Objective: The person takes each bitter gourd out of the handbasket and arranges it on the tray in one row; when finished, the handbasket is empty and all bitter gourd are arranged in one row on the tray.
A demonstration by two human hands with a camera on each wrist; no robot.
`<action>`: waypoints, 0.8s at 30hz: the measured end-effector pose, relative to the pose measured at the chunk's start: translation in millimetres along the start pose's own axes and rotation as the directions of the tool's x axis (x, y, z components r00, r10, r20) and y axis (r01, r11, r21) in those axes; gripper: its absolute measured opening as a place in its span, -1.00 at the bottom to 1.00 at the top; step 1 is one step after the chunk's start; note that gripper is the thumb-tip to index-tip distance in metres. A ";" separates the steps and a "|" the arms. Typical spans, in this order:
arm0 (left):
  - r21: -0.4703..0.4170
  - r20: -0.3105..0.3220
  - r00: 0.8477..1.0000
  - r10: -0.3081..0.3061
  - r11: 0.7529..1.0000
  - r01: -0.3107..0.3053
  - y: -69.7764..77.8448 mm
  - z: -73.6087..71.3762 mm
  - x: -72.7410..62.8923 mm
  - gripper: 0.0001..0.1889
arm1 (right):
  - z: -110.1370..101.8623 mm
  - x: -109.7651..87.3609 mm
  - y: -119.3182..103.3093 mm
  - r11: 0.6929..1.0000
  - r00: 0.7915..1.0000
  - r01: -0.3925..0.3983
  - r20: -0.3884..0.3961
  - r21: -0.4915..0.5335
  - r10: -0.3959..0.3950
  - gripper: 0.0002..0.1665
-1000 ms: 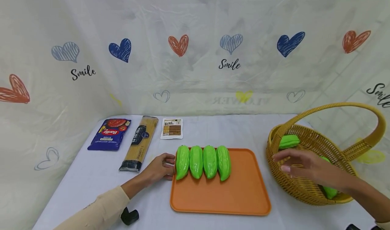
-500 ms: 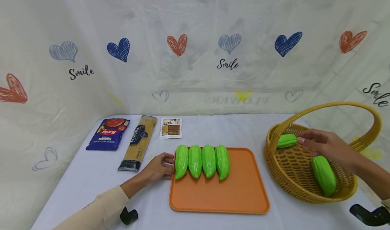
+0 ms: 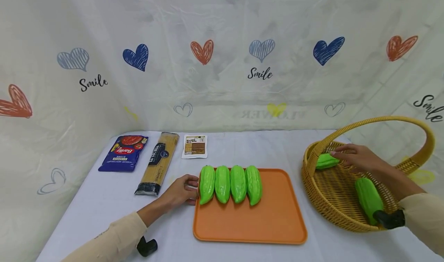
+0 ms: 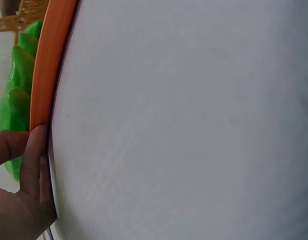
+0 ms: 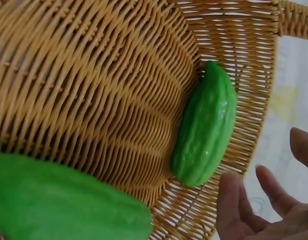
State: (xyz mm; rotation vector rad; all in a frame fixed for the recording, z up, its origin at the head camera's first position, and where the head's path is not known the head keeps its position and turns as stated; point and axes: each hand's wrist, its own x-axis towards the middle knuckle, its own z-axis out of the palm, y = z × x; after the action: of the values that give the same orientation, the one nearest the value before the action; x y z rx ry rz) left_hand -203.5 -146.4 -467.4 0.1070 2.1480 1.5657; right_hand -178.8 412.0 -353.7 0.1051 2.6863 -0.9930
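On the orange tray (image 3: 249, 225), several glossy green toy bitter melons (image 3: 223, 185) lie side by side along the far left. My left hand (image 3: 181, 190) pinches the tray's left rim; its fingers (image 4: 33, 165) meet that rim in the left wrist view. Over the wicker basket (image 3: 320, 204) on the right reaches my right hand (image 3: 359, 158), its fingers spread and holding nothing. Its fingertips are close to a bitter melon (image 5: 206, 130) against the basket's far wall. A second bitter melon (image 3: 368, 198) lies nearer, partly covered by the wrist strap in the head view.
At the back left lie a blue sauce pouch (image 3: 123, 153), a pack of spaghetti (image 3: 157, 163) and a small white-and-brown packet (image 3: 195, 146). The basket's tall arched handle (image 3: 392, 119) rises above my right hand. A curtain (image 3: 222, 88) hangs behind the table.
My right hand has moved over to the basket's far side, its forearm swinging across the basket and the sleeve coming into view. The left hand and the tray have stayed put.
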 end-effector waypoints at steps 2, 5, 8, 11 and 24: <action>-0.015 0.009 1.000 0.011 1.000 -0.011 -0.5 -0.3 -0.3 -0.35 | 2.0 4.7 0.3 1.000 0.999 -0.020 0.039 0.010 0.019 -0.10; -0.025 0.016 1.000 0.017 1.000 -0.017 -0.9 -0.6 -0.5 -0.35 | 6.1 11.2 0.1 0.999 0.994 -0.031 0.105 0.013 0.029 -0.05; -0.020 0.014 1.000 0.012 1.000 -0.012 -0.9 -1.1 0.1 -0.35 | 9.5 16.5 -0.6 0.999 0.988 -0.043 0.152 0.015 0.040 0.00; -0.019 0.013 1.000 0.009 1.000 -0.008 -0.9 -1.4 0.4 -0.35 | 11.0 19.7 -1.0 0.999 0.982 -0.053 0.184 0.003 0.051 0.06; -0.014 0.009 1.000 0.003 1.000 -0.003 -0.4 -0.8 0.3 -0.34 | 18.4 32.9 10.0 0.999 0.987 -0.013 0.158 0.032 0.008 -0.08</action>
State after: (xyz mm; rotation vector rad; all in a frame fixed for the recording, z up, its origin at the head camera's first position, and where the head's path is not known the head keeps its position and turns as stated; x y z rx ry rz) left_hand -204.0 -147.1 -467.7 0.1126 2.1305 1.5792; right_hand -204.5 406.8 -382.6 0.0453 2.5245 -0.9988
